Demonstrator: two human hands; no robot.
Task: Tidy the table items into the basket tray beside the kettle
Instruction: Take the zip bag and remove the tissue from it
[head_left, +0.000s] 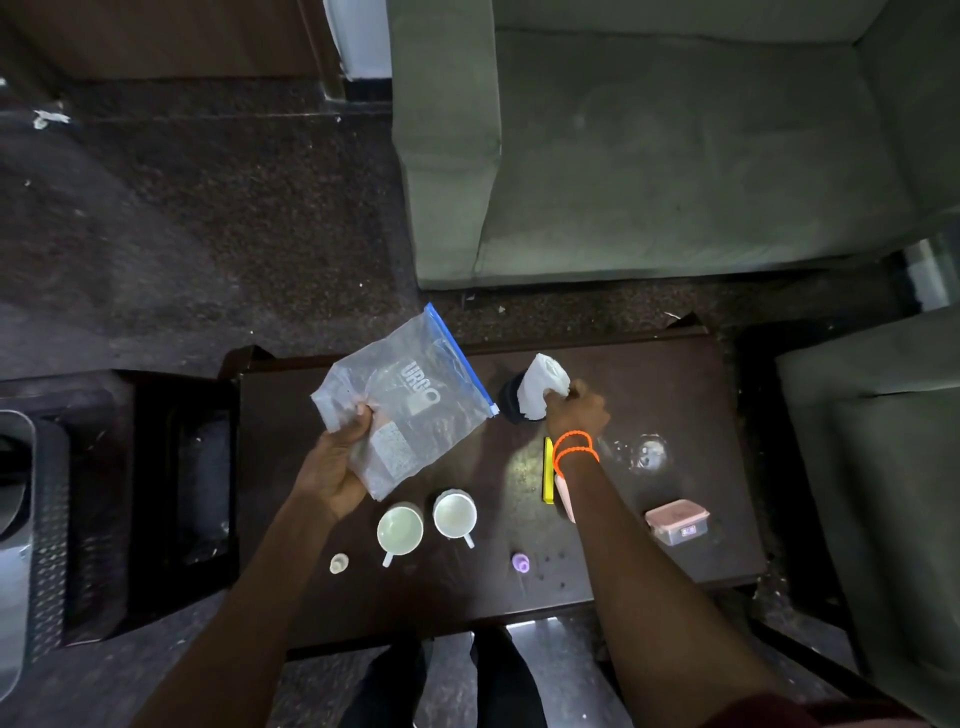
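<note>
My left hand (340, 462) holds a clear zip bag (405, 400) with a blue seal, lifted above the dark table (675, 374). My right hand (576, 410) grips a crumpled white tissue (543, 387) beside a dark round object (511, 397) at the table's far side. Two white mugs (400, 530) (455, 515) stand near the front, with a small cream cap (338, 564) on their left and a purple cap (520, 562) on their right. A yellow bar (548, 470) lies under my right wrist. A small lidded box (677, 521) sits at the right. The dark basket tray (49, 525) is at the far left.
A clear glass (647, 454) stands right of my hand. A black bin (197, 483) stands between the table and the basket tray. A metal kettle (13, 519) shows at the left edge. Green sofas (675, 156) stand behind and to the right of the table.
</note>
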